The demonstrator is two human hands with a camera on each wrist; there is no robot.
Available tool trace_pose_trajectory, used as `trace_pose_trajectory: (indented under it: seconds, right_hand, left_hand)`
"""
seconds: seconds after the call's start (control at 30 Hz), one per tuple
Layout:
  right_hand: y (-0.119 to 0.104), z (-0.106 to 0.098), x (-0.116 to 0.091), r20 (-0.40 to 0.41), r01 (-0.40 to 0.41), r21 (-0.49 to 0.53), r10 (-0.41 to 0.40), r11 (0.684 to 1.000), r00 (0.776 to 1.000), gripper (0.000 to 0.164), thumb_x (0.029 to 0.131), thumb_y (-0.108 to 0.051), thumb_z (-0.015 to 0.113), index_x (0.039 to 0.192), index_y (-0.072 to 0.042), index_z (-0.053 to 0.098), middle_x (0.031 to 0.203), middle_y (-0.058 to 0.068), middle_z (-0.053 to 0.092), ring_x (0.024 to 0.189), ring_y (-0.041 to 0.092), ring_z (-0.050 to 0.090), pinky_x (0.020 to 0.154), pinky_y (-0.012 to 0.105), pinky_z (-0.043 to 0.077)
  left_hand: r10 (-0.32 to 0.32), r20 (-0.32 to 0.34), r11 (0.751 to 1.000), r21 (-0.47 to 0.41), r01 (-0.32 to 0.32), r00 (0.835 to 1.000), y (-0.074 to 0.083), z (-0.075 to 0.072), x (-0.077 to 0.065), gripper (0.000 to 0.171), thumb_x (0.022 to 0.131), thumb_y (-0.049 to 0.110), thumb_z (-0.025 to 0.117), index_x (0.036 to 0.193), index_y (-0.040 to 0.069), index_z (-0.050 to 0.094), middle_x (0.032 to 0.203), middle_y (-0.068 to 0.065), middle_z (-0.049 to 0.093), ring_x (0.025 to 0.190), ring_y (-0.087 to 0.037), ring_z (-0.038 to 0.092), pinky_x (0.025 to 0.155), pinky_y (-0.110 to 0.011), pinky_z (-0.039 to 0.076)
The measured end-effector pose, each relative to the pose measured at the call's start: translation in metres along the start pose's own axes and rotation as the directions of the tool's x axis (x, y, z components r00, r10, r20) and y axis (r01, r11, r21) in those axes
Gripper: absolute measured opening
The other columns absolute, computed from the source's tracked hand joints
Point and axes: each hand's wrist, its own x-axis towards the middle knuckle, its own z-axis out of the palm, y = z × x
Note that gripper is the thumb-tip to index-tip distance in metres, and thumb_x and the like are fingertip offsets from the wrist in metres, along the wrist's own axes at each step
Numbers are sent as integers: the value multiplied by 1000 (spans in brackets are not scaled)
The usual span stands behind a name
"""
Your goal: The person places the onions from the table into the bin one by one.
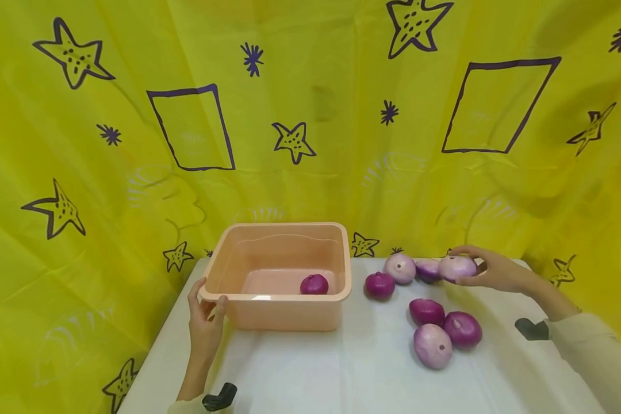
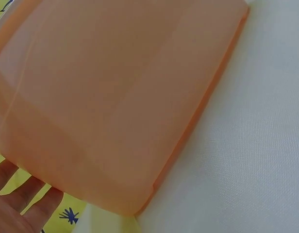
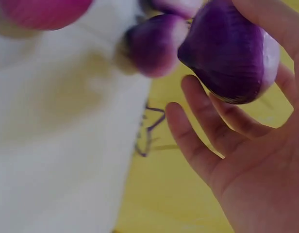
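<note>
One wide head view, two close wrist views.
Table (image 1: 290, 368) and curtain (image 1: 331, 190) are faced from head height, forward and down; the tub (image 2: 115, 97) is seen close from the left wrist, the held onion (image 3: 232, 53) from the right, both being shared with the head view.

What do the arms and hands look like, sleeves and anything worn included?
The left hand and right hand are ungloved. The right sleeve is plain and pale cream; only the matching end of the left sleeve shows. A dark, bent piece appears beside the left sleeve, a similar piece beside the right. No cables show.
</note>
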Motion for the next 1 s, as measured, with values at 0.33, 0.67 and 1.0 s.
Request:
trace_pose_trajectory:
  seconds: [0.33,0.67,1.0]
  right_hand:
    - [-29,-25,24,-203,183,-53,-190,982,961,61,82,-9,86,136,-5,59,127,11,59,90,5,64,74,27,60]
    - [-54,-36,37,-195,199,-32,-201,980,960,63,82,-5,86,138,-2,56,129,19,57,98,44,66,69,23,59]
    - [-79,-34,61,-172,219,-46,-224,975,959,62,83,-10,86,138,-2,57,130,18,59,101,41,67,74,22,58]
  left_hand:
    - [-2,-11,1000,8,2,1000,0,0,0,66,104,17,59,159,22,24,162,-14,36,122,-24,53,90,-7,45]
    - [12,-30,1000,27,-11,999,-5,1,1,65,104,17,60,159,22,26,161,-12,38,119,-15,54,90,-8,46]
    - [33,-30,999,20,-32,999,-5,1,1,64,103,15,60,158,20,28,160,-14,40,115,-10,54,88,-8,47]
